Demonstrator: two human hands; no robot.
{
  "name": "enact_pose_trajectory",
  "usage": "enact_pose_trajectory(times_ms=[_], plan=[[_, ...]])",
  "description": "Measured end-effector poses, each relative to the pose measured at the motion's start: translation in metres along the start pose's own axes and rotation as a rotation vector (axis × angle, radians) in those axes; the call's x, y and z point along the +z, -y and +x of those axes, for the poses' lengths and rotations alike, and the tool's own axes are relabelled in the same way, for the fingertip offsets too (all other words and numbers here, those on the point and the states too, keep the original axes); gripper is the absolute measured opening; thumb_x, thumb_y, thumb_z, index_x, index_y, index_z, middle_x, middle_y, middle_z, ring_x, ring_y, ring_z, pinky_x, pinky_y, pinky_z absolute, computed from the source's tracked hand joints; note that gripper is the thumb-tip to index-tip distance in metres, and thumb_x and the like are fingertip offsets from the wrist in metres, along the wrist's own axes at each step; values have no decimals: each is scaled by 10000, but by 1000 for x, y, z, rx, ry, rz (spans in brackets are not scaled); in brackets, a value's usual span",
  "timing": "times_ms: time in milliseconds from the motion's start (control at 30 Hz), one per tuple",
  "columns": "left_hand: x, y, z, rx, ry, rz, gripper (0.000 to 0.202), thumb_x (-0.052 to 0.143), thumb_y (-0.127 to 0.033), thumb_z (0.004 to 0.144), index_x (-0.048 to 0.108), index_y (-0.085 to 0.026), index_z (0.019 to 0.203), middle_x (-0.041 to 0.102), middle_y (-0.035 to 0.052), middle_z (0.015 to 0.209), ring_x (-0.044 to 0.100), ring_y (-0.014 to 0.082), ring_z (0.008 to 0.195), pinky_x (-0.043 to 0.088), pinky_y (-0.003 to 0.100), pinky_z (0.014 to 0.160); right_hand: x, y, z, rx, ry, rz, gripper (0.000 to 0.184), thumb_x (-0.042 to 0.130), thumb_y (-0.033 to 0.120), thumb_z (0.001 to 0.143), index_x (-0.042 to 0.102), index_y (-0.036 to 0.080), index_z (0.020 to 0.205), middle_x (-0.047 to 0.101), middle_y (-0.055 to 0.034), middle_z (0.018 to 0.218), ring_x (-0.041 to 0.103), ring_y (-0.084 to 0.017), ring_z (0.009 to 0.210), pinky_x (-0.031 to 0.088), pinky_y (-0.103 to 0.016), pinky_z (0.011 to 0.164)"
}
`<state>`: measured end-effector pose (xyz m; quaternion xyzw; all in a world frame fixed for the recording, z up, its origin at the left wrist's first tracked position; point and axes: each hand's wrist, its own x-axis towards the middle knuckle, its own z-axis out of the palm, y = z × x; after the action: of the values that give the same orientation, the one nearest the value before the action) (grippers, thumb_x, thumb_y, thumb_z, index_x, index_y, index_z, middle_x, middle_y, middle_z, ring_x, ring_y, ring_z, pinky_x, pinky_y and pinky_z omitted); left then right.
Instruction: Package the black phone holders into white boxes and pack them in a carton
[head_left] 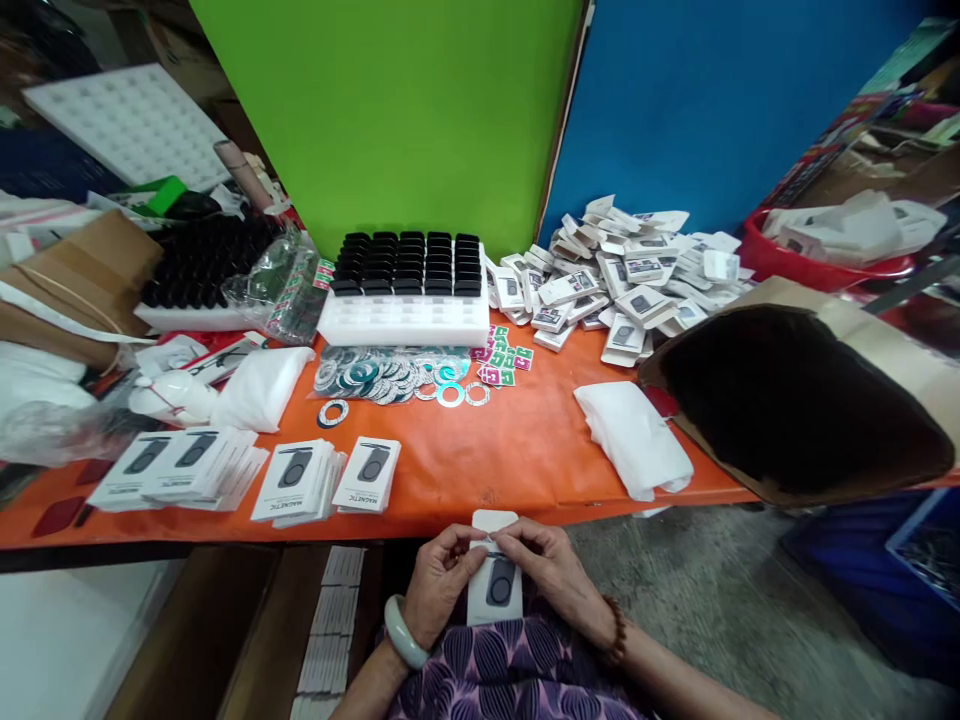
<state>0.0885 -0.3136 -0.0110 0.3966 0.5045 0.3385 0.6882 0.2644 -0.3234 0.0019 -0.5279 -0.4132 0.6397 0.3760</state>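
Observation:
Both my hands hold one small white package (496, 580) with a dark oval window, low over my lap just below the table's front edge. My left hand (442, 580), with a pale bangle on the wrist, grips its left side with curled fingers. My right hand (551, 572), with a bead bracelet on the wrist, pinches the top flap near the package's upper edge. Stacks of flat white "MAGNETIC" cards (300, 480) lie on the orange table (510, 450) to the front left.
A white tray of black parts (409, 285) stands mid-table with metal rings (382, 375) and stickers (504, 358) before it. A heap of filled packages (630, 280) lies right. An open cardboard box (802, 400), folded white bags (634, 435) and a red basin (817, 262) are further right.

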Motion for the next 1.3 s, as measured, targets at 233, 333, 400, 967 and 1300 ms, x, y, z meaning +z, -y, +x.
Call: enact_pose_trajectory(times_ms=[233,333,400,967,1300], plan=[[7,-4,-2,193,-133,112,207,712,-302,708,623,-145,606,591,-1,641,510,111,633,412,233,629,11,-6,0,-57,-112,41,350,715,476,727,595,161,632,519,10,655,473,-116,607,399,-227,569],[10,-8,1,199,-221,26,193,741,-276,664,585,-163,681,531,-45,611,458,82,565,378,205,556,16,-8,5,-111,-211,180,335,766,440,686,581,200,829,533,25,690,491,-115,597,412,-218,547],[8,-8,4,148,-183,-67,276,765,-297,637,598,-174,819,539,-55,631,469,83,561,387,204,552,14,-9,8,-100,-153,226,399,775,429,681,580,216,955,571,14,741,532,-129,626,439,-231,567],[-7,-9,-2,163,-118,70,229,748,-345,675,675,-145,760,640,11,694,542,121,633,443,229,614,6,-15,4,-110,18,216,476,740,320,758,504,268,1168,651,-7,866,626,-166,767,498,-284,688],[4,-10,15,175,-417,68,331,660,-458,721,575,-155,617,488,-46,551,413,93,542,367,208,512,8,-15,3,-151,-12,175,229,717,311,779,615,219,962,667,-16,880,618,-143,788,489,-258,729]])
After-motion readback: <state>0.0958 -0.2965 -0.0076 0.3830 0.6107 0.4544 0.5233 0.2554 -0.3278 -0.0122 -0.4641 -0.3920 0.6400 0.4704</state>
